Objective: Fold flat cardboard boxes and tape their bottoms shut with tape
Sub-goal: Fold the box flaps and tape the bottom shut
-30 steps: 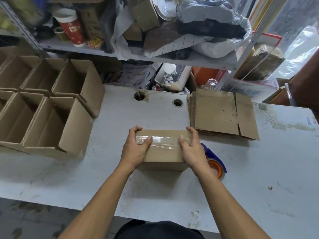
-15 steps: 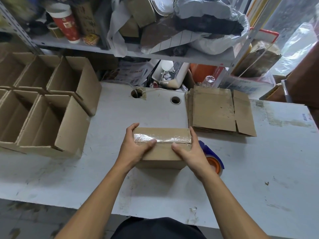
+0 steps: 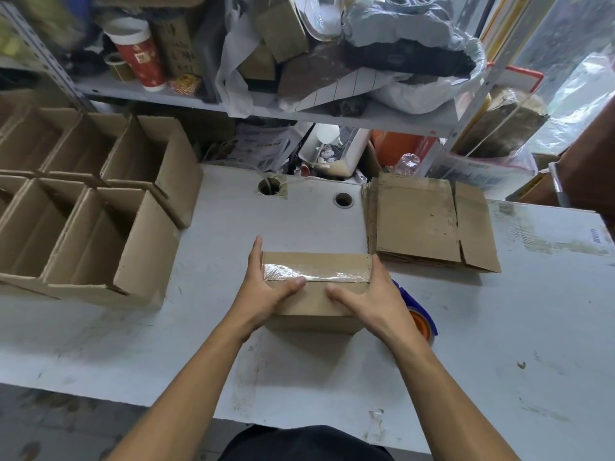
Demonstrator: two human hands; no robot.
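- Head view, far left: the finished open boxes [image 3: 83,207] are standing in rows on the bench [image 3: 499,344], well apart from the hands and not shifting across the last second.
- The left hand [image 3: 266,291] is clamping the left end of the small box [image 3: 316,294], fingers wrapped over the far edge and the thumb lying along the clear tape strip [image 3: 316,272]; compared with a second ago the thumb is sliding further inward along the seam.
- The small box is sitting bottom-up on the bench between the two hands, just in front of the person, with the tape strip running across its top from end to end.
- The right hand [image 3: 369,297] is gripping the right end of the same box, thumb flat on top near the middle; over the last second that thumb is creeping toward the left one, so the two are drawing close together on the seam.
- I am reading this as smoothing the tape down, which suggests the bottom of this box is nearly sealed and ready to be turned over.
- The tape dispenser [image 3: 422,314] is lying just beside the right wrist, partly hidden by it.
- The flat cardboard stack [image 3: 419,221] is waiting beyond and right of the right hand, near the box but seemingly not touching it.
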